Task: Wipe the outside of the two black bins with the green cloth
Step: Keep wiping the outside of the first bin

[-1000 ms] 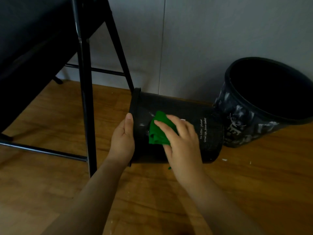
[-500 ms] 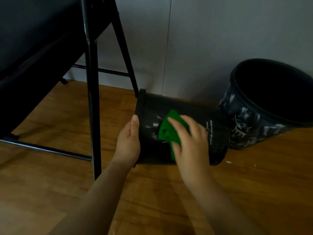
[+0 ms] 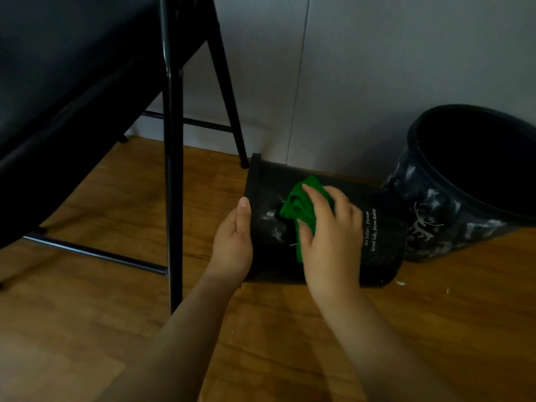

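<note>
Your left hand braces the rim of the toppled black bin on the floor, fingers together, steadying it while your right hand, fingers spread, presses the green cloth against its side.

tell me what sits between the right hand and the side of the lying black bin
The folded green cloth, pressed by the right hand against the lying black plastic bin; the head view shows it.
</note>
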`<state>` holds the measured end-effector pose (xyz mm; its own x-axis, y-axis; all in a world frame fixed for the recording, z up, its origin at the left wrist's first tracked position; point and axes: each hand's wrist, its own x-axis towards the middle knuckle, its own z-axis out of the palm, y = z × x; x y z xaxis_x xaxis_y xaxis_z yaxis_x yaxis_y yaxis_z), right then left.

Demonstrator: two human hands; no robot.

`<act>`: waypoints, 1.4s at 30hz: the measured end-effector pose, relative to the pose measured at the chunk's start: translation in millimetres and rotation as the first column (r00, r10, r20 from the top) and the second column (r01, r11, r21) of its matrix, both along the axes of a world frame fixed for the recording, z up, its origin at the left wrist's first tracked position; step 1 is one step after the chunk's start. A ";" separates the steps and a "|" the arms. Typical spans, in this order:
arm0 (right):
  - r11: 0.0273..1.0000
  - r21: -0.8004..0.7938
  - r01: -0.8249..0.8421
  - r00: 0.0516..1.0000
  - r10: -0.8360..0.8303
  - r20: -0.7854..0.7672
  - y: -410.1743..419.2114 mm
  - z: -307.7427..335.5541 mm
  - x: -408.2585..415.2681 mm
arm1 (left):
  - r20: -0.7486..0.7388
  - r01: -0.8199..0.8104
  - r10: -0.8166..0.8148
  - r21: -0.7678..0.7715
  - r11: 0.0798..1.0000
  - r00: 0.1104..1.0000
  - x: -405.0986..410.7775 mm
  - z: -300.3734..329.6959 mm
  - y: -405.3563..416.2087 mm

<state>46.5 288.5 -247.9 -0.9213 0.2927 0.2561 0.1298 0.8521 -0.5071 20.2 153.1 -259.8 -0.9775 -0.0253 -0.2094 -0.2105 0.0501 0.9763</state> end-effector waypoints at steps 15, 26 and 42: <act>0.979 0.015 -0.203 0.979 0.203 0.016 -14.3 11.1 -12.3 | 0.043 0.022 -0.025 0.062 0.998 0.999 2.8 3.6 0.0; 0.983 0.029 -0.180 0.984 0.180 -0.015 -11.1 9.7 -4.6 | 0.175 0.042 -0.075 0.186 0.982 0.982 2.4 5.2 -2.1; 0.875 0.136 -0.465 0.882 0.471 -0.011 -8.6 -8.0 22.1 | 0.227 0.114 -0.158 0.197 0.974 0.961 -12.0 10.1 -18.9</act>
<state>68.6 279.9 -255.9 -0.9300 -0.2069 0.3038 -0.3191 0.8646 -0.3881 8.2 134.2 -249.7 -0.8896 0.1640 -0.4264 -0.4425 -0.0774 0.8934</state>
